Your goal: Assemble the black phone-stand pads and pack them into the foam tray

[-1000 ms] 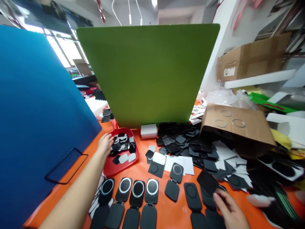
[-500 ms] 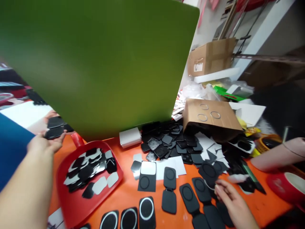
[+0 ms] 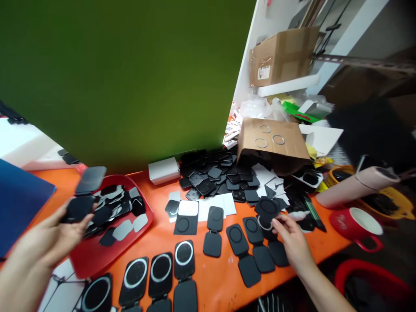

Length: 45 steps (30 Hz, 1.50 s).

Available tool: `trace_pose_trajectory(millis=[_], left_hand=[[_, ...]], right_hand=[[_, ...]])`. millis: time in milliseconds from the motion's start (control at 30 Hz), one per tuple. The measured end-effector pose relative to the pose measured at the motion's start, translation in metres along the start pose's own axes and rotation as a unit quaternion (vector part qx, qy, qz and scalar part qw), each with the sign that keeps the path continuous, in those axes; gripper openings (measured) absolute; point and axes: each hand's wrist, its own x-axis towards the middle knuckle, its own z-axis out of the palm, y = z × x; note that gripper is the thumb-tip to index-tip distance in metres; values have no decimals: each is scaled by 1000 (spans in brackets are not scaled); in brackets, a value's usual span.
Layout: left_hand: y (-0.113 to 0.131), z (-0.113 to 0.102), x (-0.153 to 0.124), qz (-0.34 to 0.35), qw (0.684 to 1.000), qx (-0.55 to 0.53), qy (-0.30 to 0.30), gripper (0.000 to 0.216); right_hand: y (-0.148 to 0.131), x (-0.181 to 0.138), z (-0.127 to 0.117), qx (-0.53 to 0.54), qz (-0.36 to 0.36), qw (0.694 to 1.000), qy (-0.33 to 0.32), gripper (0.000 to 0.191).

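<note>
My left hand [image 3: 69, 234] grips a black two-panel hinged case [image 3: 80, 208], its panels unfolded, held over the left edge of a red dustpan-like tray [image 3: 130, 245]. That tray holds a heap of black and silver-grey square plates [image 3: 110, 208]. At the right, my right hand [image 3: 290, 238] is closed, with thumb and fingers at the edge of a thin pale ring [image 3: 262, 224]. The ring lies by a dark round-marked pad [image 3: 267, 207] and above an unfolded black case [image 3: 278, 253]. Beside it more unfolded cases [image 3: 248, 271] lie in a row.
Black cases with white rings [image 3: 160, 268] line the front. A pile of black square parts [image 3: 214, 173] lies behind, near a cardboard box [image 3: 276, 143] with several rings on top. A red mug [image 3: 352, 225] and pink bottle [image 3: 357, 186] stand right. A green board [image 3: 130, 86] rises behind.
My left hand has brought the hinged case from the far left toward me and over the red tray. My right hand stays by the same ring and pad. The view has shifted.
</note>
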Motion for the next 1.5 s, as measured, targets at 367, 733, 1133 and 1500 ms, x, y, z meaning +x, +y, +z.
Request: trace_pose_trajectory(millis=[367, 733, 1133, 1500], left_hand=[[-184, 87, -145, -190, 971, -22, -147, 27], [-198, 126, -128, -128, 988, -41, -70, 23], [-215, 122, -209, -196, 956, -29, -218, 28], [-224, 120, -218, -230, 946, -22, -226, 32]], right_hand=[[33, 17, -55, -56, -47, 997, -36, 30], [60, 44, -48, -91, -57, 980, -165, 22], [67, 44, -47, -138, -49, 976, -160, 17], [68, 42, -44, -172, -58, 974, -132, 16]])
